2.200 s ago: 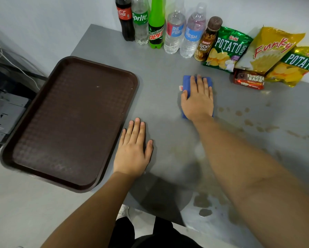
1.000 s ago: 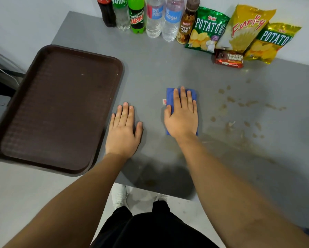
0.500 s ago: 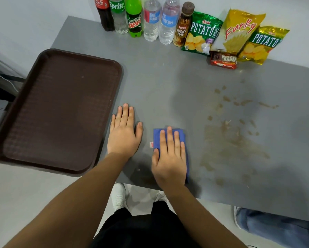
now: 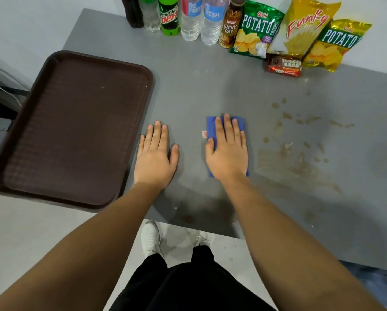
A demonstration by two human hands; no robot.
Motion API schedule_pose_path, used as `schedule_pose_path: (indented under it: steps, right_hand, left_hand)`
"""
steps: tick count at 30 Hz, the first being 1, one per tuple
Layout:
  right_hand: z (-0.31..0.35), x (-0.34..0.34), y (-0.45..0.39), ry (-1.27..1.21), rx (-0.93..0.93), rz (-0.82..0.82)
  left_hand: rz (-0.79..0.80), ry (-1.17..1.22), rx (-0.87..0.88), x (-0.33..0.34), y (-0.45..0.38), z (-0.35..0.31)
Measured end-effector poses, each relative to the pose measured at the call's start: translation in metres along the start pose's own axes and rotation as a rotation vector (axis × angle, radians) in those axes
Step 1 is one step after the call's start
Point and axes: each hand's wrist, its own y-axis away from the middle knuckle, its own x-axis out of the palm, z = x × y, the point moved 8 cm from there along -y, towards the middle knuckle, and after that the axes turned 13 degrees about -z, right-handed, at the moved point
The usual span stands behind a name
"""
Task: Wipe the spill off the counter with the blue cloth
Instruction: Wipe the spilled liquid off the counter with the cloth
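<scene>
Left of the spill (image 4: 300,142), the right hand (image 4: 228,153) presses the cloth (image 4: 211,129) flat, fingers together; the left hand (image 4: 155,158) rests flat; sideways strokes risk smearing.

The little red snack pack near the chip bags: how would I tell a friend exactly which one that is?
Start at the back of the grey counter, where bottles and snack bags line the wall. Right of the bottles stand three chip bags; the red snack pack lies flat just in front of the tall yellow Funky bag. It is the only small, dark red wrapper there, far lower than the green and gold bags.
</scene>
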Motion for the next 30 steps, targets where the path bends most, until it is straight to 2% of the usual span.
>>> schedule_pose_path:
  steps: [9,13,16,19,22,30]
  right_hand:
    - [-0.044,-0.025,0.083,0.066,0.089,-0.006]
    - [-0.019,-0.026,0.132,0.076,0.066,0.031]
    - [0.018,-0.023,0.155,0.049,0.012,-0.005]
    - [0.05,-0.017,0.146,-0.029,-0.051,-0.027]
    - [0.067,-0.004,0.114,-0.027,-0.131,0.018]
    - [0.026,-0.005,0.05,-0.01,-0.076,0.004]
  left_hand:
    - [0.03,0.004,0.013,0.0,-0.001,0.0]
    - [0.022,0.01,0.007,0.0,-0.001,0.002]
    - [0.016,0.012,0.007,0.0,-0.001,0.002]
    - [0.007,0.02,0.002,0.0,-0.002,0.002]
    - [0.014,0.049,-0.01,-0.001,-0.002,0.002]
    - [-0.014,0.191,-0.056,-0.023,-0.005,-0.004]
